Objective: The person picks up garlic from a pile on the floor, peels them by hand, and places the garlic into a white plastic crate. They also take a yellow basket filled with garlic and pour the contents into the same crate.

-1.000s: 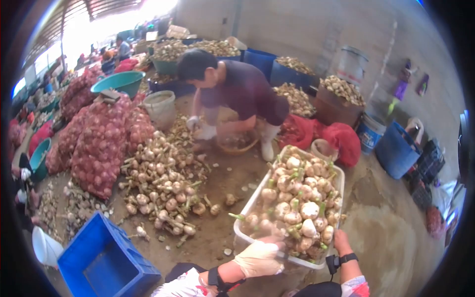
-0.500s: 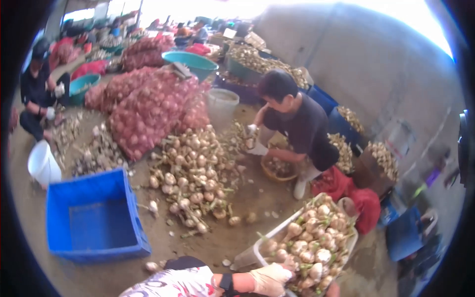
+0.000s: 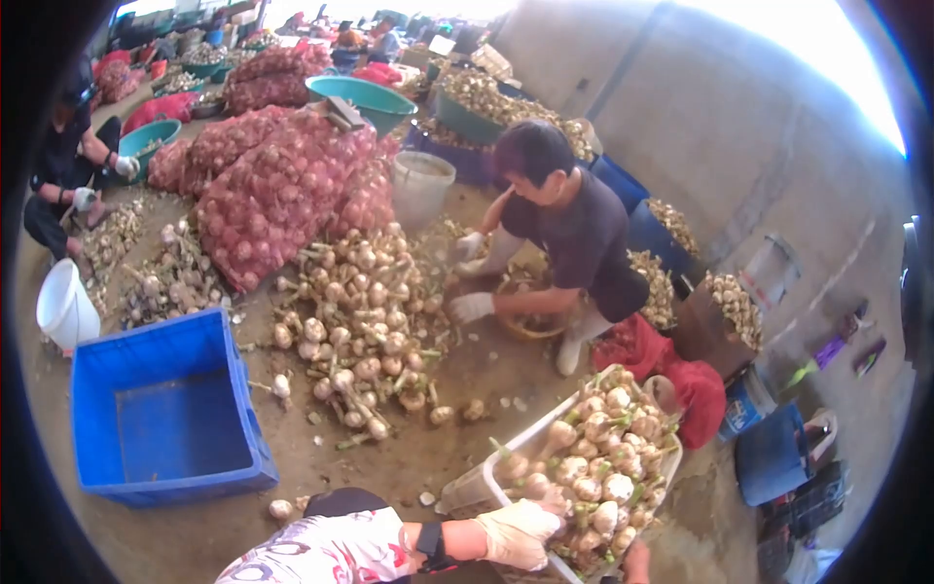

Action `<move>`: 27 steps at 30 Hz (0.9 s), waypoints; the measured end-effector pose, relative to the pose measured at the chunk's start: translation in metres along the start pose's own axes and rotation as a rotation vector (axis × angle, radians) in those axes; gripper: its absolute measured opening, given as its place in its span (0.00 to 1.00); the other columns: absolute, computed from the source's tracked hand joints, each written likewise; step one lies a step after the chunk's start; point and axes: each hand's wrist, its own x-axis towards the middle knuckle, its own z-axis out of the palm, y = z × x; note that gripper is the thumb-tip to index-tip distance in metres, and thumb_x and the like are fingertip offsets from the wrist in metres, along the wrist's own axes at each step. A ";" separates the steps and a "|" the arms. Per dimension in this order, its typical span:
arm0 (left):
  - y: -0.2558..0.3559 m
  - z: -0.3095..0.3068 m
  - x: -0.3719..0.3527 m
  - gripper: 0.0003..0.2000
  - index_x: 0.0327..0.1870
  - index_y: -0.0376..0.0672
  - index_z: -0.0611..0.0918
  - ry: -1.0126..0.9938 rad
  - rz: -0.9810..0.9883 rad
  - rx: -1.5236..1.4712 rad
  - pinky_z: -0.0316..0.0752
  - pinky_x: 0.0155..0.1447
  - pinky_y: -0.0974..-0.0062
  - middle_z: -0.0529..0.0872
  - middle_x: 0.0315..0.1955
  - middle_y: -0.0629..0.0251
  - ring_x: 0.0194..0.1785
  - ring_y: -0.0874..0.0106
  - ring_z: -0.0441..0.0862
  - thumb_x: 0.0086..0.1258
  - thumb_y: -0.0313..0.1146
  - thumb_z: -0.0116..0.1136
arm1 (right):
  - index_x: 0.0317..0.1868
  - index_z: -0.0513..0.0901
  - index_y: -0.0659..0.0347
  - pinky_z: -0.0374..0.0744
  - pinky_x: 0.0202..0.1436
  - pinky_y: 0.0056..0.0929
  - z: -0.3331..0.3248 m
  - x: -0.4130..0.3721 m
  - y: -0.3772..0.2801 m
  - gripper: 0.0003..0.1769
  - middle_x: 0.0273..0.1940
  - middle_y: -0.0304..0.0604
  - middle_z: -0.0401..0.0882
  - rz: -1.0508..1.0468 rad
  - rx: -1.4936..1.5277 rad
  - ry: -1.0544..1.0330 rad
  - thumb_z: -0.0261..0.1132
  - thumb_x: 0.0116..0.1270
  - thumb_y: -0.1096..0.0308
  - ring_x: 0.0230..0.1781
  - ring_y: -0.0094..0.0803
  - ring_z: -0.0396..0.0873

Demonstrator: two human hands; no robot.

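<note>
A white crate [image 3: 465,490] heaped with garlic bulbs [image 3: 605,487] stands at the bottom right. My left hand [image 3: 522,533], in a pale glove below a dark wristband, is closed over the crate's near left rim, its fingertips against the bulbs. At the bottom edge, beside the near right side of the crate, part of my right hand [image 3: 637,563] shows; its fingers are too cut off to read. Past the crate, a large pile of garlic with stems [image 3: 360,321] lies on the floor.
A blue crate [image 3: 175,428] stands at left beside a white bucket [image 3: 66,307]. A crouching co-worker [image 3: 574,229] has gloved hands near the pile. Red net sacks [image 3: 282,185] lie behind it; blue bins [image 3: 769,453] stand at right.
The view has shifted, moving the scene slightly left and up. The co-worker's hands have separated and lowered toward the floor. More of my right hand shows. My left hand stays at the white crate.
</note>
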 end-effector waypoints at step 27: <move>-0.026 -0.039 0.006 0.18 0.42 0.39 0.83 0.122 -0.188 0.103 0.76 0.52 0.63 0.83 0.39 0.53 0.45 0.53 0.81 0.49 0.37 0.63 | 0.49 0.81 0.65 0.78 0.36 0.40 0.017 0.043 0.039 0.21 0.38 0.52 0.84 -0.264 -0.269 -0.089 0.51 0.73 0.56 0.34 0.42 0.81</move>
